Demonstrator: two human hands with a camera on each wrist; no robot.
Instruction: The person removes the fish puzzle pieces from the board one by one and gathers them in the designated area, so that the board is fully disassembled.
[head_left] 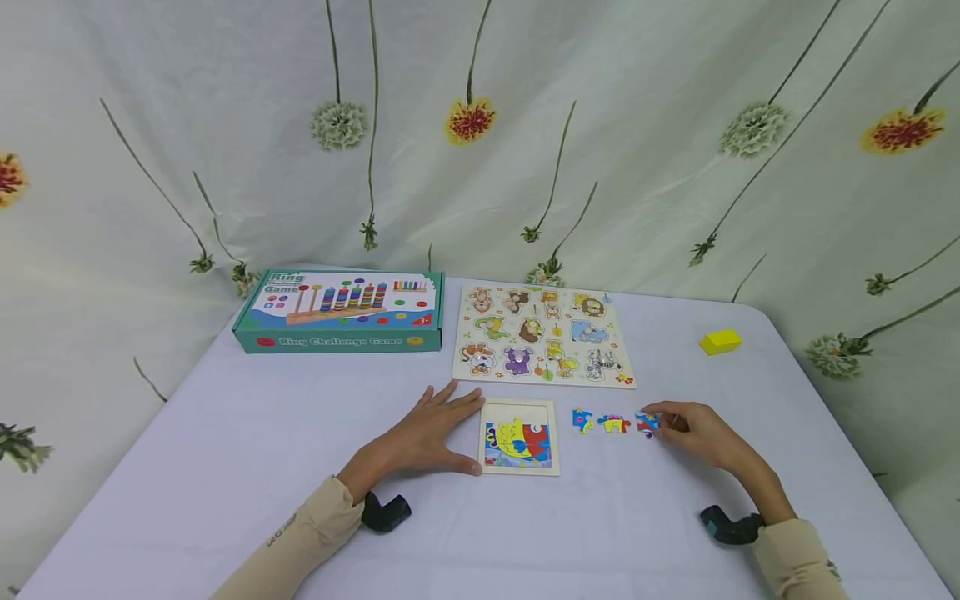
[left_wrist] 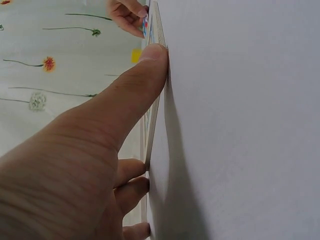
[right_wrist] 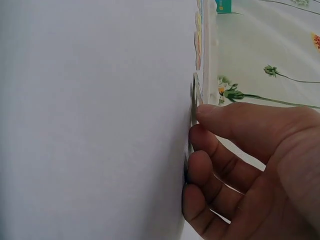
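A small square puzzle tray (head_left: 557, 437) with a light wooden rim lies on the table, a yellow and red fish picture filling its lower part. My left hand (head_left: 427, 433) has its fingers spread, thumb and index touching the tray's left side; the thumb (left_wrist: 145, 65) lies at its edge in the left wrist view. To the tray's right are a blue and yellow puzzle piece (head_left: 581, 420) and a yellow and red puzzle piece (head_left: 614, 424). My right hand (head_left: 701, 433) pinches a third, blue and red puzzle piece (head_left: 646, 423), its fingers curled near the tabletop.
Behind the tray lies a wooden animal puzzle board (head_left: 502, 375). A green Ring Challenge Game box (head_left: 337, 340) stands at the back left. A yellow block (head_left: 720, 342) sits at the back right. Flower-patterned cloth (head_left: 637, 125) hangs behind the white table.
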